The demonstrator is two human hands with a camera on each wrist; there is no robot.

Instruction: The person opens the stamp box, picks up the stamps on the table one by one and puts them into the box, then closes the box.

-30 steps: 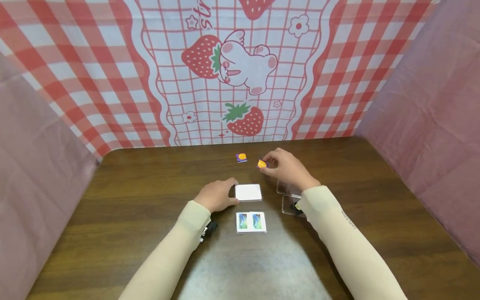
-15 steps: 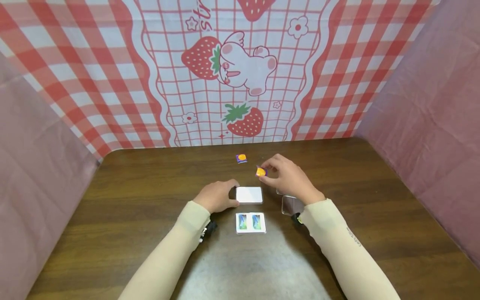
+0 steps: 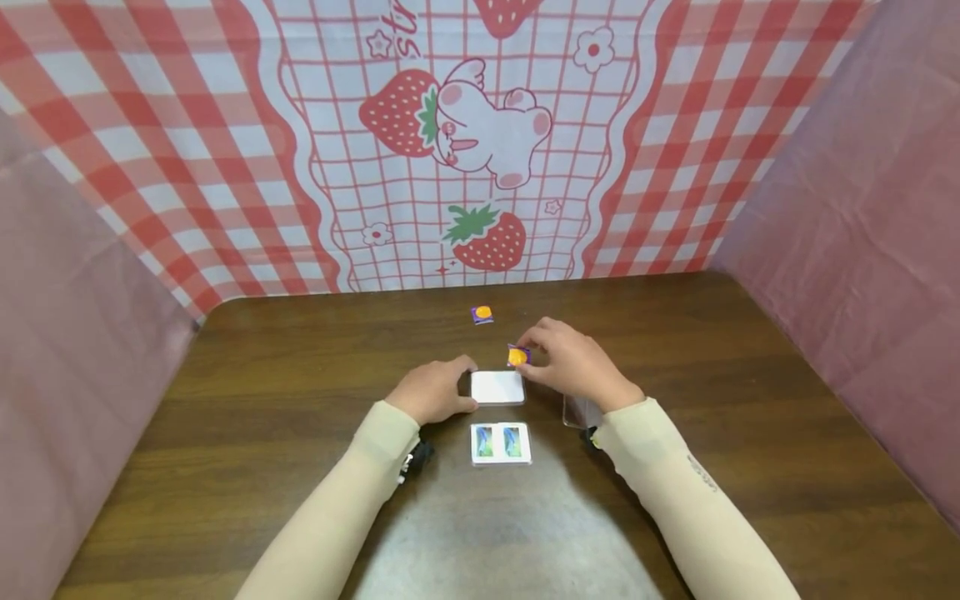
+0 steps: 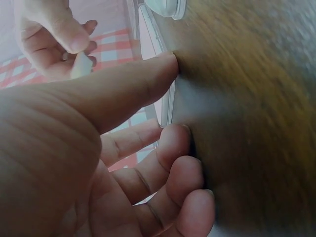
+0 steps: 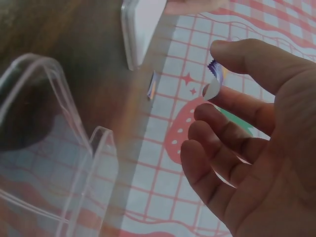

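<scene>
Between the thumb and index finger of my right hand [image 3: 573,364] I pinch a small purple-and-orange packet [image 3: 518,357] with a serrated edge and a pale back. It hangs right by the back right corner of a clear flat box [image 3: 497,388] with a white top. My left hand [image 3: 431,392] holds this box at its left side, thumb at the front corner and index finger at the back one; the other fingers [image 4: 195,212] curl on the table. A second flat box [image 3: 500,443] with two blue-green pictures lies in front. Another such packet [image 3: 482,314] lies farther back.
Clear plastic boxes [image 5: 74,123] stand right of the white-topped box, partly hidden under my right hand and sleeve. The brown wooden table [image 3: 300,333] ends at a strawberry-print cloth [image 3: 487,167]; pink cloths [image 3: 847,208] hang at both sides.
My right hand has brought the pinched packet toward me and slightly left, up to the white-topped box. The left hand stays at that box.
</scene>
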